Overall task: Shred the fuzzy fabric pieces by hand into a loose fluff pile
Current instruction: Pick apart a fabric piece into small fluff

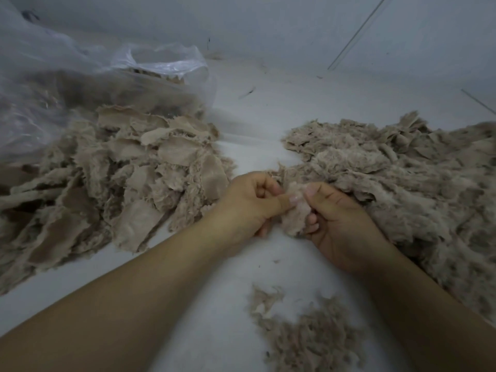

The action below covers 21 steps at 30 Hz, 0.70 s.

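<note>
Head view: left hand (249,202) & right hand (338,218) pinching fabric scrap (294,213) beside fluff pile (389,183); prob. light, soft, best gripped at edges.

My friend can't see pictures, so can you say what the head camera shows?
Two hands, left hand and right hand, pinch one fuzzy beige scrap between them over a white floor. A heap of flat fabric pieces spills from a clear plastic bag on the left; fluff is piled right, with loose bits nearer.

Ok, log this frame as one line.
left hand: pinching fabric piece | right hand: pinching same piece | stage: tearing | fluff pile: small
</note>
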Each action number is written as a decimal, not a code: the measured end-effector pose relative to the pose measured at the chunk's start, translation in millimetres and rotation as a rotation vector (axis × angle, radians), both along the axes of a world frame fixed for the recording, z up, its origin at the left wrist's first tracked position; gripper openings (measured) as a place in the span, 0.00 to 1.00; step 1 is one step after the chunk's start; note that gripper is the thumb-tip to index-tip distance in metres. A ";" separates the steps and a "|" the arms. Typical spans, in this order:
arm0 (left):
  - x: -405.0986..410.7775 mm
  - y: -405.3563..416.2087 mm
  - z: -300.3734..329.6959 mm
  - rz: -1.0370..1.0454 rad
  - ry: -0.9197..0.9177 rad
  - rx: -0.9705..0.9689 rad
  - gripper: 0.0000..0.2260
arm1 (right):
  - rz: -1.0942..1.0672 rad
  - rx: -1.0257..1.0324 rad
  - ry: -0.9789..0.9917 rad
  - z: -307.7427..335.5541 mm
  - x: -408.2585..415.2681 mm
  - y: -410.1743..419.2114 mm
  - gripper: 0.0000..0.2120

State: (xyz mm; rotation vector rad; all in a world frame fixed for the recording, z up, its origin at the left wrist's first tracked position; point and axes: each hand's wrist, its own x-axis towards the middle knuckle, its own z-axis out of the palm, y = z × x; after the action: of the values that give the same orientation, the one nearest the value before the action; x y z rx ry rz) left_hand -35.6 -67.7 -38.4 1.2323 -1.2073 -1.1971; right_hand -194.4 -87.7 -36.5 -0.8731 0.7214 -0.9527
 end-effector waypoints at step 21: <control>-7.0 8.6 -7.9 0.232 -0.156 -0.497 0.11 | 0.028 -0.018 0.013 -0.7 0.3 -1.4 0.01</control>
State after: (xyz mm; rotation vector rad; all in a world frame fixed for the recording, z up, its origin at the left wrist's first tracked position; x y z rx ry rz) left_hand -42.6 -59.1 -46.2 1.0608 -1.3330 -0.5894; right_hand -194.1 -89.1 -37.1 -0.9042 0.7110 -0.9309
